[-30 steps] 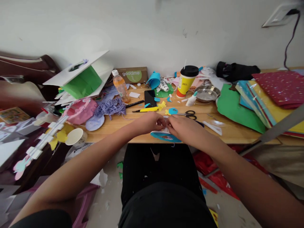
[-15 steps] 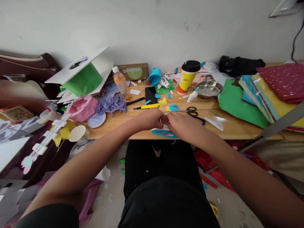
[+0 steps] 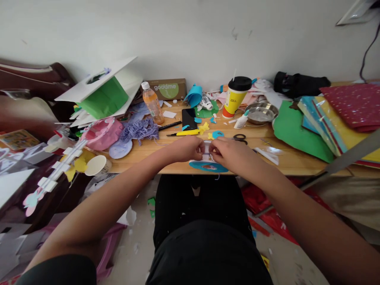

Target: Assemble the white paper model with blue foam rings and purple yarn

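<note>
My left hand (image 3: 186,149) and my right hand (image 3: 229,153) meet over the front edge of the wooden table (image 3: 148,158), fingers curled in a pinch around a small white piece (image 3: 206,152) with a thin strand on it. Under both hands lies a blue round paper cut-out (image 3: 208,166) with a small picture on it, partly hidden by my fingers. Black-handled scissors (image 3: 239,137) lie just beyond my right hand. A yellow utility knife (image 3: 184,133) lies beyond my left hand.
Purple yarn (image 3: 139,130), a pink craft piece (image 3: 102,133), an orange drink bottle (image 3: 152,103), a black phone (image 3: 189,118), a yellow cup with black lid (image 3: 236,97), a metal bowl (image 3: 261,113) and stacked coloured sheets (image 3: 326,122) crowd the table. A paper cup (image 3: 95,165) sits at the left corner.
My hands have drawn slightly apart, so the small white piece shows between the fingertips. The camera shifted a little; the table's things stay put.
</note>
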`<state>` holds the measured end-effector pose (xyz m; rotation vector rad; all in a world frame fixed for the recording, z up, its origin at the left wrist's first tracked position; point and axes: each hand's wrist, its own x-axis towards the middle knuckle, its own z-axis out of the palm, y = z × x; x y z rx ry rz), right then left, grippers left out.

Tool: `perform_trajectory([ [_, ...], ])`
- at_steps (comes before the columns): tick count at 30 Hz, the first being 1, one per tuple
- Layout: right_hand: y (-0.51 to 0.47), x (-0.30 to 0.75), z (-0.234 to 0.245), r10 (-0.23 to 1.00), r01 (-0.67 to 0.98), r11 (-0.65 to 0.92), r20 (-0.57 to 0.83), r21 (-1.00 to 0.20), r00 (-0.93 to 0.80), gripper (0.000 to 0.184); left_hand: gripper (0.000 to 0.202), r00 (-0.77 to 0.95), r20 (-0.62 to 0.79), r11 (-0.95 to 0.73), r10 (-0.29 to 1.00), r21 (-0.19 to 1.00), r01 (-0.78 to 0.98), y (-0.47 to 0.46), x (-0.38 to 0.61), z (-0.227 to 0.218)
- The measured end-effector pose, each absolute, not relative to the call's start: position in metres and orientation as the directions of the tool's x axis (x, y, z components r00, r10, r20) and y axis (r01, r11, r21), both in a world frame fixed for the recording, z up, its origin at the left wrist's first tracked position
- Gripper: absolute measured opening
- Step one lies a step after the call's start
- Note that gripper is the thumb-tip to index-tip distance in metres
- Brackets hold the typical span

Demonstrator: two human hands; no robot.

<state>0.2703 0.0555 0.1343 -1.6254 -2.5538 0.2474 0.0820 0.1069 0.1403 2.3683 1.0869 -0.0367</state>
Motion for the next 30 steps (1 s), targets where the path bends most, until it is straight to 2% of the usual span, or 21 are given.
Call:
perform_trajectory([
  [4,0.055,0.271,0.132,0.883,0.861,0.467,0.052,-0.203,-0.467,0.012,0.022,0.691,-0.227,-0.546,0.686,0.466,0.696,0.107,0.081,0.138],
  [13,0.059,0.27,0.129,0.873,0.865,0.488,0.064,-0.116,-0.484,0.013,0.02,0.698,-0.224,-0.568,0.68,0.441,0.695,0.104,0.086,0.141],
  [20,0.053,0.264,0.132,0.92,0.917,0.391,0.059,-0.077,-0.387,0.014,0.016,0.711,-0.198,-0.587,0.675,0.441,0.679,0.102,0.086,0.14],
  [26,0.051,0.258,0.13,0.927,0.924,0.372,0.084,-0.091,-0.365,0.016,0.02,0.698,-0.234,-0.577,0.677,0.421,0.7,0.098,0.086,0.147],
  [30,0.053,0.257,0.127,0.927,0.915,0.374,0.093,-0.149,-0.363,0.013,0.019,0.694,-0.244,-0.586,0.678,0.39,0.71,0.098,0.085,0.147],
])
